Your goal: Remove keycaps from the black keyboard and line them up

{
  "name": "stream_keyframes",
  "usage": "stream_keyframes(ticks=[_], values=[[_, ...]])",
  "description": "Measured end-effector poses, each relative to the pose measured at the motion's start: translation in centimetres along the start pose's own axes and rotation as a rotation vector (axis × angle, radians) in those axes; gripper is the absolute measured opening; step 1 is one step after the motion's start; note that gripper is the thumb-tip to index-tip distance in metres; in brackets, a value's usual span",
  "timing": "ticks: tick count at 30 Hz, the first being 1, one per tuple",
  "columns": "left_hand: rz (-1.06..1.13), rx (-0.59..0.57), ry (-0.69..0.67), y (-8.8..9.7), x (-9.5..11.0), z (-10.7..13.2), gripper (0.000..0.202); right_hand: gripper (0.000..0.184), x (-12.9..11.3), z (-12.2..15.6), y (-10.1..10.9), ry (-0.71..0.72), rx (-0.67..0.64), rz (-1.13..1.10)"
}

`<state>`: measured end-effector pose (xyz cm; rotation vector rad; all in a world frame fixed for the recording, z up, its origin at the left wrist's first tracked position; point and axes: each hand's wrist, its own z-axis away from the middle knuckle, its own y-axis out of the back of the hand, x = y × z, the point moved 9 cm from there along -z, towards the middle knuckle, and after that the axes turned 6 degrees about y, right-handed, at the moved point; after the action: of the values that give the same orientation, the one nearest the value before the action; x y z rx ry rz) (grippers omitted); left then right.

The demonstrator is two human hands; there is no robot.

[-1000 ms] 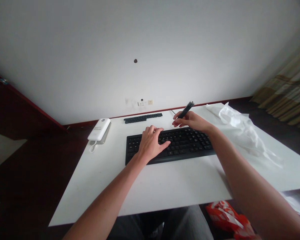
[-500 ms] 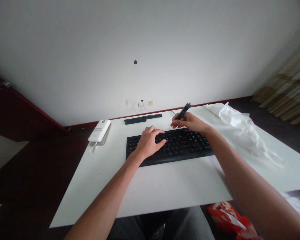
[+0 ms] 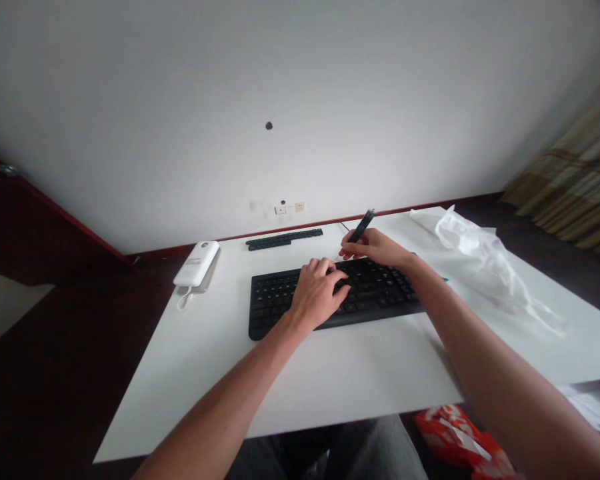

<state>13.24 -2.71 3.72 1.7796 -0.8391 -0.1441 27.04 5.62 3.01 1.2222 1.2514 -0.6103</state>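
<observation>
A black keyboard (image 3: pixel 275 303) lies on the white table, its middle partly covered by my hands. My left hand (image 3: pixel 317 290) rests on its keys, fingers bent and apart, with a gap between thumb and forefinger. Above the keyboard's back edge, my right hand (image 3: pixel 375 247) is closed around a black pen-shaped tool (image 3: pixel 362 225). The tool leans, its thick dark end up to the right and a pale tip pointing down near the back row of keys. Its exact kind is unclear.
Dark rows that look like loose keycaps (image 3: pixel 284 239) lie behind the keyboard. A white power bank (image 3: pixel 197 263) with a short cable sits left. Crumpled clear plastic (image 3: pixel 475 243) covers part of the right side. Below the table's front edge is a red bag (image 3: pixel 450 433).
My left hand has moved right along the keyboard, uncovering more keys on the left. My right hand stays near the back edge, the tool slightly lower.
</observation>
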Motion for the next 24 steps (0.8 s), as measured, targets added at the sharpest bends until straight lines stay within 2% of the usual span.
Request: stream_keyframes(ticks=[9,16,24], values=[[0.027,-0.002,0.017,-0.6,-0.4,-0.4,0.017,0.032,-0.1,-0.1,-0.6,0.000,0.004,0.000],[-0.089,0.019,-0.069,-0.7,0.9,-0.3,0.018,0.037,0.3,-0.1,-0.6,-0.032,0.034,-0.036],[-0.072,0.028,-0.025,-0.4,0.4,-0.2,0.026,0.035,1.2,0.1,-0.1,-0.093,0.090,-0.092]])
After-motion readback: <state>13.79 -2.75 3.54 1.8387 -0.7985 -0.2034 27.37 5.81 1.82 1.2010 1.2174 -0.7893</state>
